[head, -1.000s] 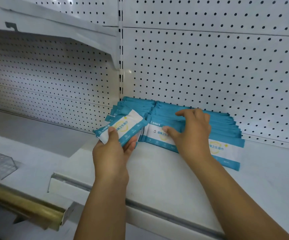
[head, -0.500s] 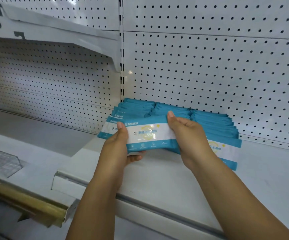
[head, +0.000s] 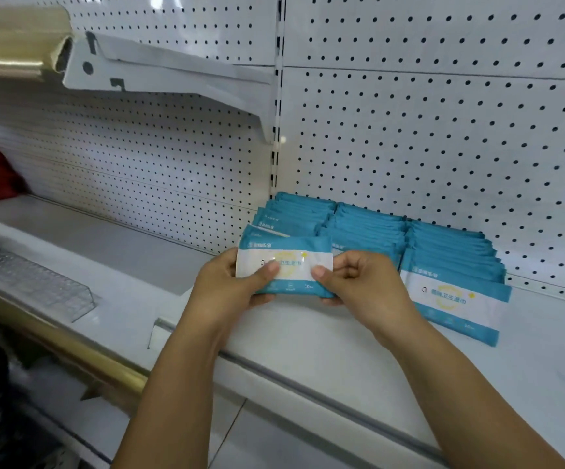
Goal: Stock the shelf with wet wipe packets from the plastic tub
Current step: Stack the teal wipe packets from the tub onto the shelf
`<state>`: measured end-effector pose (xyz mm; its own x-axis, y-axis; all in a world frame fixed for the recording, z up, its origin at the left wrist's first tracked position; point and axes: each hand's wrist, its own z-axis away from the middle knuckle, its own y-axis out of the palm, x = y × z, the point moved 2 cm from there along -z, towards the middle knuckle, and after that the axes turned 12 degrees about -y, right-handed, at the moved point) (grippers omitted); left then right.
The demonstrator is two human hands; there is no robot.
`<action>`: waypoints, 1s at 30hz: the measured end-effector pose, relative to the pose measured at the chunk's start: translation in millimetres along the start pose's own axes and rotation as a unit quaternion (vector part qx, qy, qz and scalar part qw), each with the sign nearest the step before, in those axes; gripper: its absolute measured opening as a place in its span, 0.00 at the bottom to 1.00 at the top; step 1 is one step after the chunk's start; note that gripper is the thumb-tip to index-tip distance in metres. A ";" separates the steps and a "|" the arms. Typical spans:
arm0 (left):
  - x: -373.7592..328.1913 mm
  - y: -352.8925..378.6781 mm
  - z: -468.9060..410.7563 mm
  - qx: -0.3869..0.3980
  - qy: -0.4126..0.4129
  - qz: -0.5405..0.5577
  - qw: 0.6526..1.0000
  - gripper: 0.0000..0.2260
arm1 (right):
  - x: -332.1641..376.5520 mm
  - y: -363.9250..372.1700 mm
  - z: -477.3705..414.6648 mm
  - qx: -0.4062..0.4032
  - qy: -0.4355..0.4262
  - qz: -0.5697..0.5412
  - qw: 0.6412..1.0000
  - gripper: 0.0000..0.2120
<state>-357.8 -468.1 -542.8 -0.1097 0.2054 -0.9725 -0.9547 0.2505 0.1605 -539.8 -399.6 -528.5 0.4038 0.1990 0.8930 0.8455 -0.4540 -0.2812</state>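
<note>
Since a second ago the right hand (head: 359, 282) has left the middle row and joined the left hand (head: 227, 289) on the teal-and-white wet wipe packet (head: 284, 265), which only the left hand held then. Both hands now hold the packet level and upright, its printed face toward the camera, just above the white metal shelf (head: 342, 336). The left grip is closed on the packet's left end, with the thumb across the white band and the fingers behind. The right grip pinches the right end, its thumb tip on the front face and the other fingers curled in.

The packet sits at the front of the leftmost of three rows of matching teal packets (head: 365, 228). These rows stand leaning back on the shelf against the white perforated back panel (head: 443, 130). I cannot tell whether the held packet touches the one behind it. The frontmost packet of the right row (head: 457, 302) shows its full printed face and lies more tilted than the rest.

To the left, on the lower neighbouring shelf, a clear plastic divider (head: 37, 282) lies near a gold-coloured front rail (head: 71, 353). A white metal shelf bracket (head: 159, 72) juts out above.
</note>
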 end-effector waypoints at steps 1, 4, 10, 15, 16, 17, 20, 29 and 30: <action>-0.1 -7.9 -5.4 -0.008 0.006 -0.023 1.000 0.13 | -0.2 2.3 -0.5 0.009 -0.004 0.022 1.000 0.09; -8.0 -26.5 -24.3 -0.066 0.044 -0.114 0.990 0.12 | 0.0 4.7 -2.5 0.031 -0.024 0.136 0.990 0.11; -19.6 -37.3 -79.2 -0.022 0.012 -0.375 0.927 0.21 | -2.1 -4.6 -11.7 -0.035 -0.129 0.426 0.895 0.28; -22.0 -24.3 -103.1 -0.001 -0.010 -0.510 0.860 0.33 | -13.1 -12.7 -17.8 -0.020 -0.099 0.508 0.855 0.36; -22.5 -22.2 -106.0 -0.008 -0.005 -0.520 0.854 0.33 | -14.2 -12.6 -18.7 -0.015 -0.098 0.514 0.852 0.36; -21.9 -21.0 -107.9 -0.005 -0.005 -0.517 0.856 0.32 | -15.2 -12.8 -19.3 -0.011 -0.098 0.518 0.850 0.37; -16.1 -16.7 -115.3 0.010 0.020 -0.482 0.876 0.30 | -18.1 -12.7 -20.5 -0.004 -0.096 0.516 0.851 0.36; -8.6 -4.8 -137.6 -0.020 0.119 -0.416 0.901 0.34 | -24.3 -11.4 -23.8 -0.015 -0.105 0.490 0.865 0.34; -7.1 -4.7 -140.3 -0.014 0.120 -0.401 0.908 0.37 | -24.5 -11.8 -24.0 -0.016 -0.106 0.489 0.866 0.34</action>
<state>-391.3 -603.5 -560.3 0.5694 -0.2449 -0.7848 -0.7608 0.2046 -0.6159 -568.1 -420.0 -538.6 0.9788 -0.1409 0.1484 0.0550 -0.5176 -0.8539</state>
